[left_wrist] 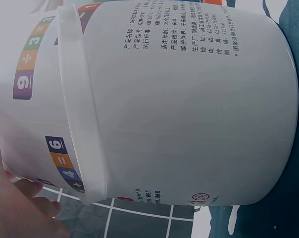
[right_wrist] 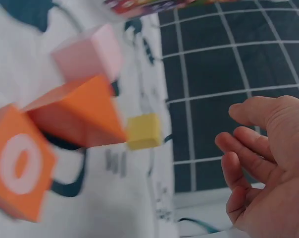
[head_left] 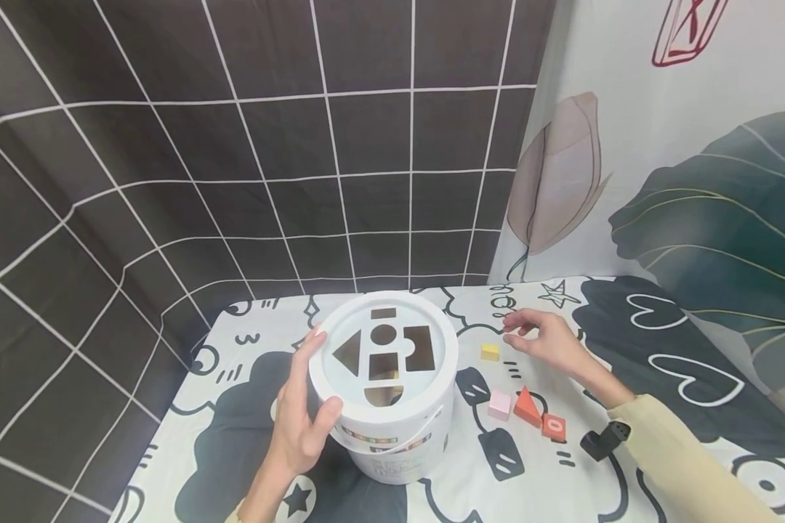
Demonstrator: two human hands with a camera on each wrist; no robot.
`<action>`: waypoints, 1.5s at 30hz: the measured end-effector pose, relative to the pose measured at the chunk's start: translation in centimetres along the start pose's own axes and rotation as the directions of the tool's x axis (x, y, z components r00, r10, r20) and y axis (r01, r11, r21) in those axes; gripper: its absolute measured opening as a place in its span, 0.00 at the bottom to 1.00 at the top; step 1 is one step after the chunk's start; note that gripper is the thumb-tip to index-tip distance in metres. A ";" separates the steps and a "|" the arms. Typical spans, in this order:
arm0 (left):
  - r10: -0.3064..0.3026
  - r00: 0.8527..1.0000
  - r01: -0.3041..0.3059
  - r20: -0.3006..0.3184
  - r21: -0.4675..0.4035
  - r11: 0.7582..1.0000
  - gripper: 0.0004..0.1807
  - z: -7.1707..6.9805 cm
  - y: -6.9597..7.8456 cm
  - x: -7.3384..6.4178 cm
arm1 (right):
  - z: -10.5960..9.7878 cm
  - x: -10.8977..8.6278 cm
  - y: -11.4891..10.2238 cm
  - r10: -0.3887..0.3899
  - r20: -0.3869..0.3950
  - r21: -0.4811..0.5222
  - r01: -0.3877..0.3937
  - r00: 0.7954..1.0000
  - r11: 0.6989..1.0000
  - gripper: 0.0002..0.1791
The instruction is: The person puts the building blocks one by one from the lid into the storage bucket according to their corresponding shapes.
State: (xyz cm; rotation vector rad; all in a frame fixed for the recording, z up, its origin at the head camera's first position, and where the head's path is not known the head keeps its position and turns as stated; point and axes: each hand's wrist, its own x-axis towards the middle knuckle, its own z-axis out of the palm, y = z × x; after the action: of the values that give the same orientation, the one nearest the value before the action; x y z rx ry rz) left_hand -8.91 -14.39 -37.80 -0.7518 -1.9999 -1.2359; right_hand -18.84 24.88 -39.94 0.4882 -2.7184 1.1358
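Observation:
A white bucket (head_left: 399,454) stands upright, its lid (head_left: 330,385) cut with several shaped holes. My left hand (head_left: 301,414) rests against the lid's left side, fingers and thumb spread along the rim. Printed text and number tiles cover the bucket's wall (left_wrist: 189,114) in the left wrist view. My right hand (head_left: 546,341) hovers right of a small yellow block (head_left: 490,352), fingers loosely bent and holding nothing. Nearer to me lie a pink block (head_left: 499,405), an orange-red triangular block (head_left: 527,408) and an orange-red block marked 0 (head_left: 554,427).
A patterned cloth (head_left: 477,494) covers the surface under everything. Behind it hangs a dark gridded curtain (head_left: 366,203), with a leaf-print curtain (head_left: 562,189) to its right. Inside the bucket, something yellowish shows through the nearest holes.

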 end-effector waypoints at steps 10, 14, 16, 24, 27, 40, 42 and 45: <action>-0.007 1.000 0.007 0.004 0.001 1.000 0.37 0.0 0.1 0.0 | 2.0 -0.4 2.4 0.065 0.031 0.024 -0.065 0.997 0.998 0.15; -0.004 1.000 0.004 0.003 0.001 1.000 0.37 0.0 0.1 0.0 | 2.6 -0.4 2.7 0.099 0.045 0.038 -0.100 0.994 0.994 0.17; -0.005 1.000 0.005 0.003 0.001 1.000 0.37 0.0 0.1 0.0 | 2.8 -0.3 2.9 0.114 0.050 0.043 -0.116 0.992 0.992 0.17; -0.011 1.000 0.011 0.010 0.006 1.000 0.37 -0.1 0.2 0.1 | 3.6 -0.2 3.2 0.134 0.064 0.044 -0.136 0.989 0.990 0.18; -0.014 1.000 0.013 0.011 0.007 1.000 0.38 -0.1 0.2 0.0 | 3.8 -0.1 3.3 0.133 0.068 0.048 -0.136 0.989 0.990 0.18; -0.019 1.000 0.019 0.010 0.008 1.000 0.38 -0.1 0.2 -0.1 | 4.3 0.0 3.5 0.112 0.072 0.027 -0.114 0.991 0.993 0.17; -0.015 1.000 0.015 0.009 0.007 1.000 0.38 -0.1 0.2 0.0 | 4.4 0.1 3.6 0.109 0.074 0.028 -0.111 0.991 0.993 0.17; -0.008 1.000 0.008 0.007 0.006 1.000 0.38 -0.1 0.3 0.0 | 4.5 0.1 3.6 0.113 0.077 0.019 -0.115 0.991 0.993 0.16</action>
State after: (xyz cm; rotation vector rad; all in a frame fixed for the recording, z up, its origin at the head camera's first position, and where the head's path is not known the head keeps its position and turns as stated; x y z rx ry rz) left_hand -8.69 -14.36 -37.66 -0.7467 -2.0137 -1.2328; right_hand -20.28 23.97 -45.47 0.3914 -2.8333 1.2018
